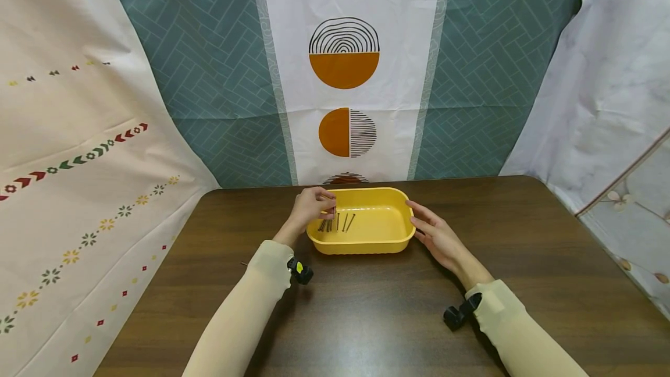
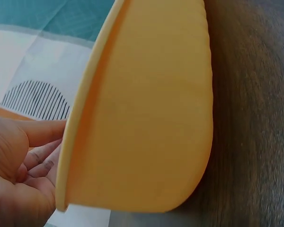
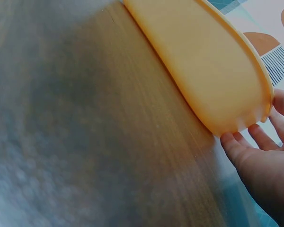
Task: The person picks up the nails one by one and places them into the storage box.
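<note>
A yellow plastic tray [image 1: 384, 220] stands on the table, with several thin dark nails [image 1: 349, 223] lying in its left half. Over the tray's left end, my left hand [image 1: 312, 207] pinches a thin nail [image 1: 334, 208] that hangs down from the fingertips. In the left wrist view the tray's outer wall [image 2: 146, 109] hides those fingertips and the nail. My right hand [image 1: 437, 237] touches the tray's right end, fingers spread along the rim and outer wall. The right wrist view shows these fingers [image 3: 260, 137] against the tray's end.
The brown wooden table [image 1: 366, 313] carries the tray near its back edge. A small thin piece [image 1: 243, 263] lies left of the left sleeve, too small to identify. Patterned cloth [image 1: 342, 74] hangs behind the table and at both sides.
</note>
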Tool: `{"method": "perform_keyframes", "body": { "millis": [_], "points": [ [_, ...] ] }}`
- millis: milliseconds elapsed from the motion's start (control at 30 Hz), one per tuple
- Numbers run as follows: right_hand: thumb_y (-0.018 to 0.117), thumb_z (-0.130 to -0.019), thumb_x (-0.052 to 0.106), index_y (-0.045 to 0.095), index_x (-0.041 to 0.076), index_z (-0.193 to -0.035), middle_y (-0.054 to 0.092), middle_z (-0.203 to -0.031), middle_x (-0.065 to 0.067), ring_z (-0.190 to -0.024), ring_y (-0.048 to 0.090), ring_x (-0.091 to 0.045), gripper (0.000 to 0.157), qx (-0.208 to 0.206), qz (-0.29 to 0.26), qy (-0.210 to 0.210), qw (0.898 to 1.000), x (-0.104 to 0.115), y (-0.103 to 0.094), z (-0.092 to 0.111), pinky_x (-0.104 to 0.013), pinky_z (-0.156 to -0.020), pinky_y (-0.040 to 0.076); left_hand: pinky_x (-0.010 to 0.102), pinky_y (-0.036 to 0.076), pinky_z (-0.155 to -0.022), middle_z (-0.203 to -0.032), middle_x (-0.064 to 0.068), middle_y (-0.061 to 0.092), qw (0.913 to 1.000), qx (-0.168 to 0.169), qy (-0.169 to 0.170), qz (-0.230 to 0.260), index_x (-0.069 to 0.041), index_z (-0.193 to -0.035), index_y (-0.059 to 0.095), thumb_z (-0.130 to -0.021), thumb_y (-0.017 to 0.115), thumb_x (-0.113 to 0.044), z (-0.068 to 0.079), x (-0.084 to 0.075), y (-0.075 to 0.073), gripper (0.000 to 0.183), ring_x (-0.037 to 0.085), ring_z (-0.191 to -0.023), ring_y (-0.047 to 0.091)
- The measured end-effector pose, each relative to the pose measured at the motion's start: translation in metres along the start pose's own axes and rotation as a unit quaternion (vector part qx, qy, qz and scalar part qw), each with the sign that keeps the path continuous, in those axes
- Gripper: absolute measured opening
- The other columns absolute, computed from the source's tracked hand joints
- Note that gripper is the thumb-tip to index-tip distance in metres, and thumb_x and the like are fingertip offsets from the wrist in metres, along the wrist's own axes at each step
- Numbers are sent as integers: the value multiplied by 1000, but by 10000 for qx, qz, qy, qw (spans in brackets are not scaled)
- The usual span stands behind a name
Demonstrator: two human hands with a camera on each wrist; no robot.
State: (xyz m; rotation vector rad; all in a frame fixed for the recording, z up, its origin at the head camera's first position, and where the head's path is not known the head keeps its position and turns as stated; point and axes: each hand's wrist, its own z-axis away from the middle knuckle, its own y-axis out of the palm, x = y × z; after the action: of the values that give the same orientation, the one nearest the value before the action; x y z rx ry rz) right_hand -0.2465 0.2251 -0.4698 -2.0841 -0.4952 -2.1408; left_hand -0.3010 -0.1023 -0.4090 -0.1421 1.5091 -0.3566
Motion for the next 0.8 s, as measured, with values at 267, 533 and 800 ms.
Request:
{"method": "perform_keyframes", "body": {
  "millis": [267, 533, 800],
  "points": [
    [50, -112, 24, 24, 9, -166, 14, -173, -11, -156, 22, -32, 62, -2, 12, 17, 10000, -1, 0, 0, -55, -126, 18, 39, 64, -76, -94, 17, 74, 9978, -41, 129, -656, 6, -117, 70, -99, 70, -4, -6, 1, 15, 21, 22, -77, 74],
    [50, -112, 23, 25, 9, -166, 14, -173, -10, -156, 21, -32, 61, -5, 4, 18, 10000, -1, 0, -1, -55, -126, 18, 36, 64, -70, -90, 13, 71, 9882, -104, 124, -1524, 3, -114, 72, -100, 69, -6, -8, 2, 26, 17, 21, -72, 71],
    [50, -112, 23, 25, 8, -166, 14, -173, -11, -156, 20, -32, 61, -23, -29, 9, 10000, 0, 0, -1, -55, -126, 18, 24, 53, -57, -87, 9, 71, 9782, -53, 292, -2054, -1, -114, 75, -100, 67, -6, -9, 2, 33, 18, 19, -66, 69]
  ]
}}
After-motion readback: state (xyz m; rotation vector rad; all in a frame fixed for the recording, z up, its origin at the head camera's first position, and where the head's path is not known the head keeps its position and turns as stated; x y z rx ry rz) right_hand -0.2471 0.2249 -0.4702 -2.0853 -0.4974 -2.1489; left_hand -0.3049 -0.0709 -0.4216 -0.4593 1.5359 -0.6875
